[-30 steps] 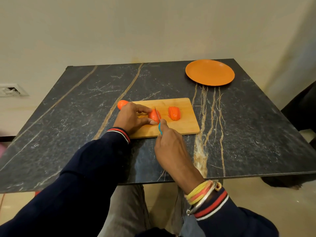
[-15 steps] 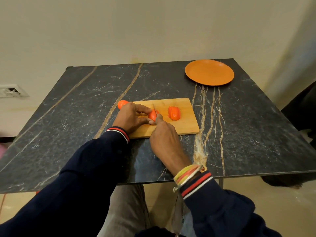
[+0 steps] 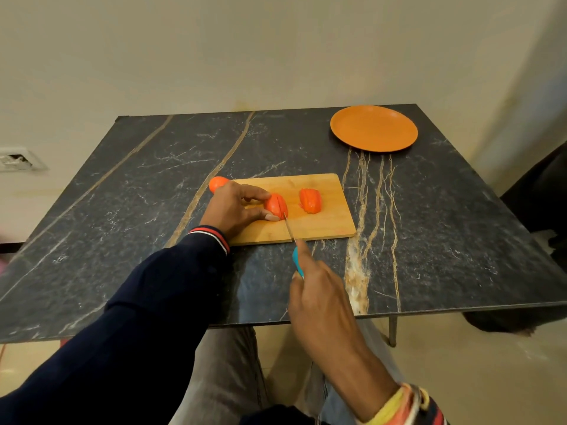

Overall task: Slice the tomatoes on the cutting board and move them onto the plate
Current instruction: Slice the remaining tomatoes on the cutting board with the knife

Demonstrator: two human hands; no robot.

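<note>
Near the middle of the frame a wooden cutting board (image 3: 325, 230) lies on a dark marbled table (image 3: 147, 191). The left hand (image 3: 236, 210) rests on the board's left part and pinches a tomato (image 3: 276, 206) between its thumb and curled fingers; cut lines show across the tomato's top. The right hand (image 3: 322, 299), lower and just right of centre, is wrapped round the blue handle of a knife (image 3: 290, 232), with the forefinger stretched along the top. The thin blade runs up over the board's lower edge to the underside of the held tomato, though it is hard to tell whether it is in the flesh or only touching. Further right on the board, apart from the held one, sits a second tomato (image 3: 310, 200), cut into slices that stand together. A whole tomato (image 3: 217, 183) lies at the board's upper left corner, partly behind the left hand. An orange plate (image 3: 373, 128) stands at the upper right of the table, well apart from the board. A wall socket (image 3: 18, 159) shows at the left edge, and coloured bangles (image 3: 395, 403) circle the right wrist at the bottom right
</note>
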